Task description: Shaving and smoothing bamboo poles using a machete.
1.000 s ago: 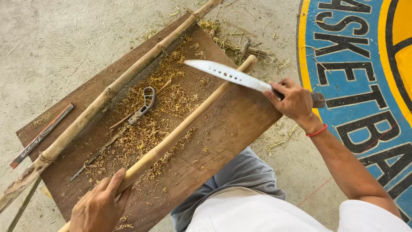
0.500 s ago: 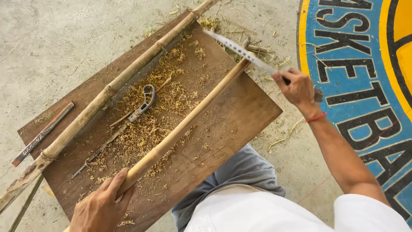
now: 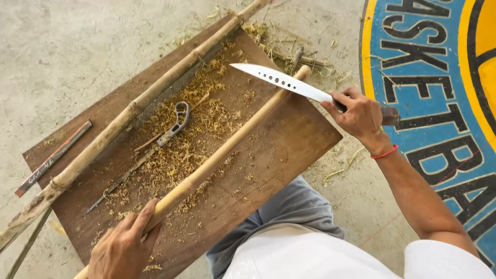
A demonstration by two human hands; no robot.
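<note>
Head camera looks straight down on a brown wooden board (image 3: 289,150) lying on a pale concrete floor (image 3: 77,46), with the person's grey trouser leg (image 3: 289,212) and white shirt (image 3: 320,258) at the bottom edge. Across the board, running from lower left to upper right, lies a peeled bamboo pole (image 3: 227,152), light yellow and smooth. The left hand (image 3: 124,248) is closed around its near end at the bottom of the view, fingers wrapped over the pole and pressing it toward the board. The right hand (image 3: 359,116) is clenched tight on the dark handle of a large knife (image 3: 281,81), a long bright blade with a row of small round holes along it; the blade crosses the far end of the pole, its edge resting at or just above the bamboo, though contact cannot be told for sure. A red band (image 3: 385,153) circles the right wrist. Yellow shavings (image 3: 191,139) are scattered thick over the middle of the board, and among them lies a small handsaw (image 3: 155,150) with a grey looped handle. Beyond it, near the board's far edge, a second, rougher bamboo stalk (image 3: 129,111) with dark nodes lies roughly parallel to the first. A flat dark tool with a red tip (image 3: 54,157) rests on the board's left corner. To the right, the floor carries a painted blue and yellow circle (image 3: 439,77).
</note>
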